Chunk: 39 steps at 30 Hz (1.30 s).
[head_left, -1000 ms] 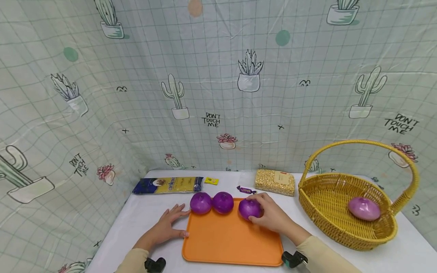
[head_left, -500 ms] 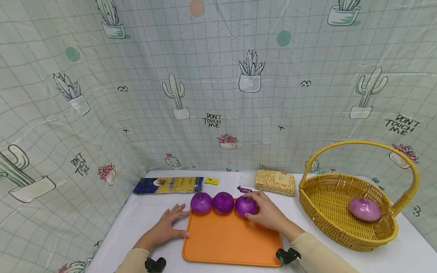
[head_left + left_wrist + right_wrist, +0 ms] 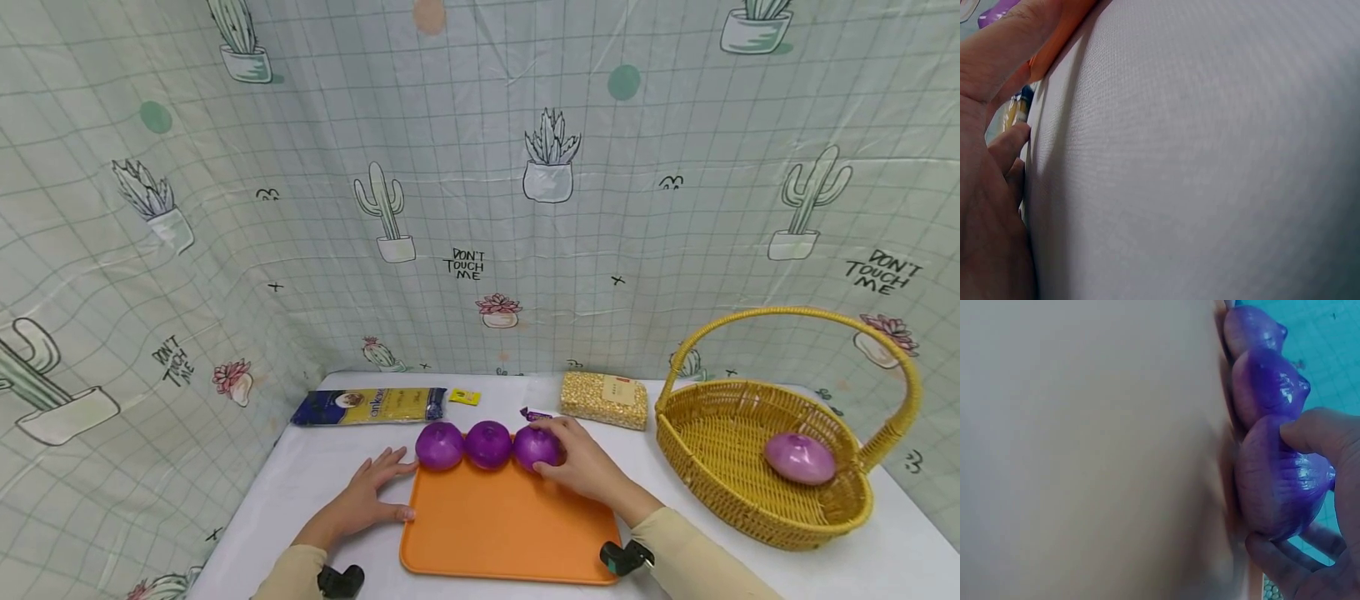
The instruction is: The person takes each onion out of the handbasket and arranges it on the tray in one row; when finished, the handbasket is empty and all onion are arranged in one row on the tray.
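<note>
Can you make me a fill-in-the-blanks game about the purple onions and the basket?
1. The right hand grips the ____ onion of three in the row on the orange tray.
2. The yellow basket holds ____ onion.
3. The left hand rests flat on the ____ tablecloth, beside the tray.

Missing words: rightmost; one; white
</note>
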{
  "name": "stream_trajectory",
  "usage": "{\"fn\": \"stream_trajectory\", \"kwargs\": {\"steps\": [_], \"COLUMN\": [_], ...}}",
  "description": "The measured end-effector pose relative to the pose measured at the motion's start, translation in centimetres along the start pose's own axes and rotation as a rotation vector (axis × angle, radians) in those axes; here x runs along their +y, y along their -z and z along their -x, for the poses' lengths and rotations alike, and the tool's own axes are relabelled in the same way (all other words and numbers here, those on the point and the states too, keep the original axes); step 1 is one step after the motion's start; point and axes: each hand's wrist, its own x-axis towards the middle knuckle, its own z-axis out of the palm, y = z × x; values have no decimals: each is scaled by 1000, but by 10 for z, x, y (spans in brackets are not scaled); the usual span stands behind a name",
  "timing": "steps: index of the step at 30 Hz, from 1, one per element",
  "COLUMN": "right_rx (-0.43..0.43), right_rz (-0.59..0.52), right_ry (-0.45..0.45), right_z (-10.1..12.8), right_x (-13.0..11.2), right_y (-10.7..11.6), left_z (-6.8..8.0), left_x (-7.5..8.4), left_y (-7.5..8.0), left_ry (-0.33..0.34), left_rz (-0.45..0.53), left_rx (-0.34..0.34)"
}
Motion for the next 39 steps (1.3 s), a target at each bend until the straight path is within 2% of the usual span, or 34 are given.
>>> {"fn": "stream_trajectory", "kwargs": {"steps": [14,39], "right_rx": [-3,6], "right_rz": [-8,8], "right_ry": [-12,-19], "right_z": [-2,2], "right_x": [-3,4], "right_y": [0,3], "left_z": [0,-1], "left_x": [-2,-4], "left_y": [-1,-1], "left_ry": [24,-1], "left_rz": [-2,-6], "left_rx": [10,9]}}
